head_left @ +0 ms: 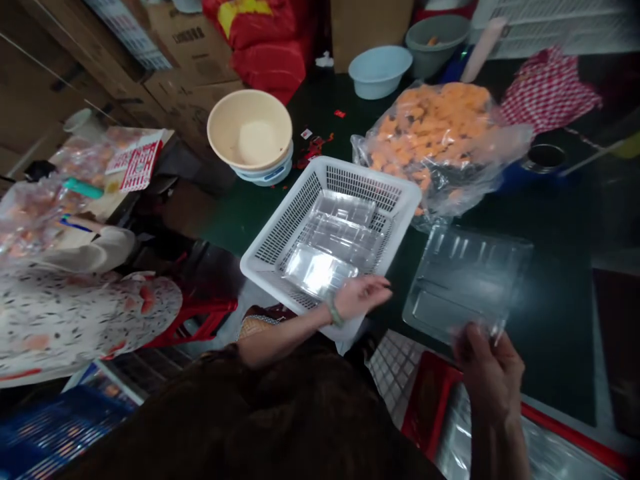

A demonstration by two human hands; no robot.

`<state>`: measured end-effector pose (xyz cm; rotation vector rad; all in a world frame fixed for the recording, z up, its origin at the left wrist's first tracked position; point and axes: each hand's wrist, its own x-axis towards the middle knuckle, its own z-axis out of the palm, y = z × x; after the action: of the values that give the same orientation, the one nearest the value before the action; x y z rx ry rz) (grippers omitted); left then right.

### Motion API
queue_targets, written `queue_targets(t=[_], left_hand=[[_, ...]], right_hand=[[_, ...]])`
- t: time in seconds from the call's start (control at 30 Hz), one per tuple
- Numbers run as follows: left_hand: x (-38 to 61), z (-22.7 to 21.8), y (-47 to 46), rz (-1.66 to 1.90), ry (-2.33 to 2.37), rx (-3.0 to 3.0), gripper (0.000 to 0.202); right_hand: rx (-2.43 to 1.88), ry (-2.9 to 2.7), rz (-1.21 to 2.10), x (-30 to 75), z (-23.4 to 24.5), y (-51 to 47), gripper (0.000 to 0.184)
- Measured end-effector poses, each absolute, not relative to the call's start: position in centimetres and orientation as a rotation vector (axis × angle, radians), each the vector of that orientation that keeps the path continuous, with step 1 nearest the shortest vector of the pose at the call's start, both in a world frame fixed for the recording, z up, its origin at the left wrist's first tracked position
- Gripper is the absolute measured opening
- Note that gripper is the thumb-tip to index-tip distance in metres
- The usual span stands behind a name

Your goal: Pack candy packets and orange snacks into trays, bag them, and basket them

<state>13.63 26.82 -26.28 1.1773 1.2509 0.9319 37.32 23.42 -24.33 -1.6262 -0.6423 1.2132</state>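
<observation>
My right hand (487, 370) is closed on the near edge of a clear plastic tray (465, 280), holding it above the dark green floor. My left hand (360, 297) hovers over the near rim of a white slotted basket (400, 193), fingers loosely curled and apart, holding nothing that I can see. Inside the basket lie several clear plastic trays (330, 243). A large clear bag of orange pieces (435, 133) lies just beyond the basket and the held tray.
A cream bowl (250, 130) is stacked on another bowl to the far left of the basket. A pale blue basin (380, 70) and a grey-green basin (437, 33) stand at the back. Another person in patterned clothing (80, 313) sits at left. Cardboard boxes (185, 47) line the back left.
</observation>
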Motion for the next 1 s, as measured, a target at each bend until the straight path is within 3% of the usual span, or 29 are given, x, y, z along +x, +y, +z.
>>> queue_targets(t=[0.1, 0.23, 0.47, 0.63, 0.77, 1.0], left_hand=[[3.9, -26.4, 28.2, 1.077, 1.746, 0.958, 0.014], [-3.7, -26.7, 28.8, 1.167, 1.774, 0.764, 0.02], [-3.5, -25.1, 29.3, 1.181, 1.185, 0.479, 0.044], [-6.8, -26.4, 29.7, 1.422, 1.324, 0.465, 0.047], [-8.9, -27.1, 28.3, 1.307, 1.374, 0.645, 0.036], [-4.6, -22.8, 28.0, 1.628, 1.318, 0.45, 0.039]], right_hand=[[-1.623, -0.854, 1.254, 33.8, -23.6, 25.6, 0.027], [-1.506, -1.038, 1.388, 28.0, -23.9, 27.6, 0.026], [-1.424, -1.227, 1.697, 20.2, -25.3, 29.5, 0.028], [-1.514, -1.513, 1.793, 19.1, -25.1, 31.2, 0.031], [-1.502, -1.624, 1.796, 19.3, -25.3, 32.9, 0.03], [-1.222, -1.246, 1.705, 16.1, -24.0, 33.2, 0.026]])
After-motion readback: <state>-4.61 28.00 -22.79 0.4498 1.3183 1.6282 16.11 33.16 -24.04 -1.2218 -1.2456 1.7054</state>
